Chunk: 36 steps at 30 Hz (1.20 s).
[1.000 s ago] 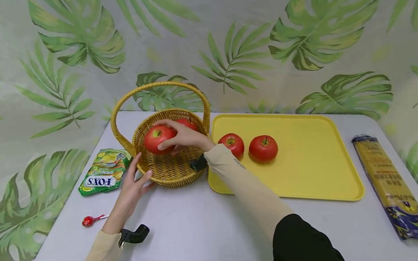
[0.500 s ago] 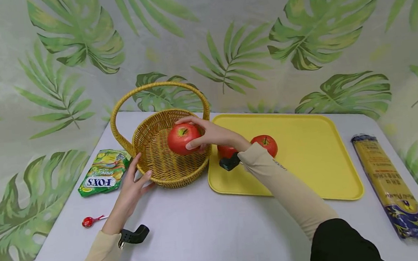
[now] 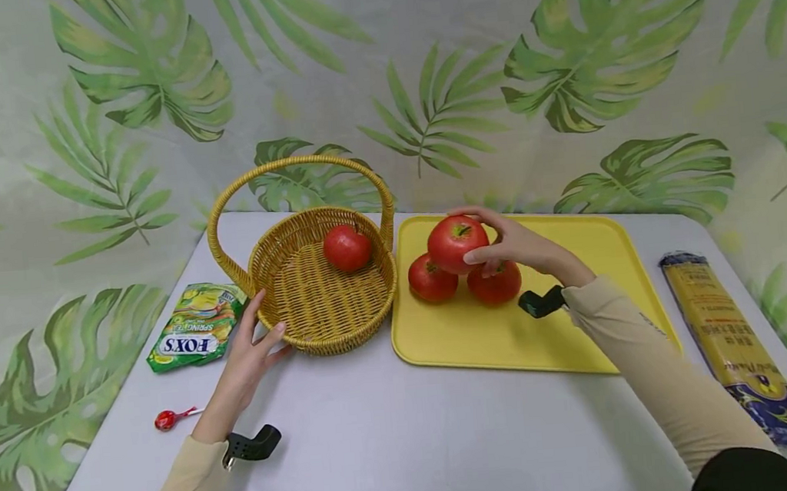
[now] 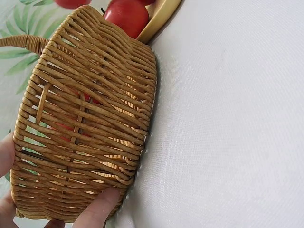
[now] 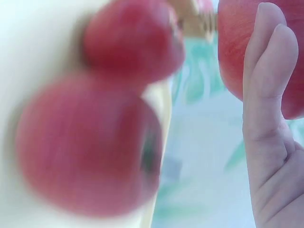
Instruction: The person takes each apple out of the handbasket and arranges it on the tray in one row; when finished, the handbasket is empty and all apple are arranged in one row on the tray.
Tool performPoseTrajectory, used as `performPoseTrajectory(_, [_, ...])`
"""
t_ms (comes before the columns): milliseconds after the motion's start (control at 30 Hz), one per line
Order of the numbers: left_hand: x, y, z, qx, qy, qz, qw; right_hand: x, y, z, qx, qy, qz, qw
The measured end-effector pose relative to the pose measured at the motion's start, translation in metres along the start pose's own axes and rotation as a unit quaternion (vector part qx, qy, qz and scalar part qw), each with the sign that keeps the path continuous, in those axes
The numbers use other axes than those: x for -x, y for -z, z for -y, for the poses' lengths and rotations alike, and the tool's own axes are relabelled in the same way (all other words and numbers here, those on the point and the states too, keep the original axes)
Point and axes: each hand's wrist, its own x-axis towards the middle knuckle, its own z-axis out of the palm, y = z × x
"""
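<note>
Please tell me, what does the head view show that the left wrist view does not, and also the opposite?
Only the head view shows the green FOX'S packet, the lollipop, the yellow-and-blue packet and the right grip.

Only the left wrist view shows patches of red through the gaps in the outer side of the basket.

Both share that basket, the left grip touching it, red apples, the tray, the white tabletop and the leaf-patterned backdrop.
</note>
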Motion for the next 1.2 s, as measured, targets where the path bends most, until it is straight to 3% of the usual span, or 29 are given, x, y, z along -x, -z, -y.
performPoseTrajectory(300, [0.001,0.000,-0.001,-0.001,0.003,-0.002,1.0000,0.058,0.050,-0.033,-0.002,-0.024,-0.068,0.997])
performPoseTrajectory(567, [0.003,0.000,-0.002,-0.010,0.006,-0.003,0.9999,0.092,0.063,-0.066,0.002,-0.047,-0.096,0.994])
performPoseTrajectory(867, [0.003,0.000,-0.001,-0.007,0.004,-0.001,1.0000,0.108,0.058,-0.100,0.011,-0.094,-0.107,0.990])
performPoseTrajectory(1200, [0.002,-0.001,-0.002,-0.015,0.002,0.000,0.9999,0.109,0.056,-0.106,0.015,-0.097,-0.091,0.991])
